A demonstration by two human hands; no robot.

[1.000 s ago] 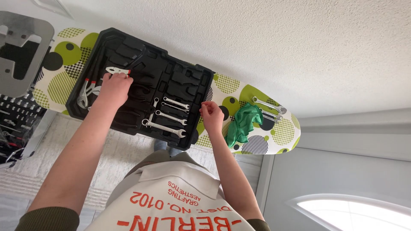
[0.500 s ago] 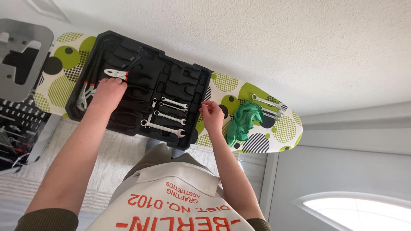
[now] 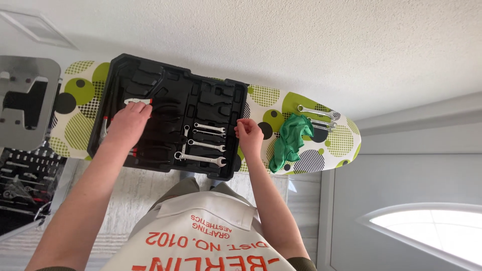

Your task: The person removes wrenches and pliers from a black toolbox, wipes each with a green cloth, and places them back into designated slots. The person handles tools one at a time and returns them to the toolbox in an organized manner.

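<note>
While the left hand (image 3: 128, 123) curls its fingers over red-handled pliers (image 3: 137, 101) in the black tool tray (image 3: 221, 95), the right hand (image 3: 248, 134) pinches the tray's near corner, holding nothing else. The tray overhangs the ironing board (image 3: 331, 145), so a hard press could tip it. That would likely shake the seated wrenches (image 3: 203, 145) loose.

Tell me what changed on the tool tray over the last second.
The left hand slid over the tools at the tray's left side, now covering most of the red-handled pliers. The right hand stayed at the tray's right edge; wrenches and green cloth unmoved.
</note>
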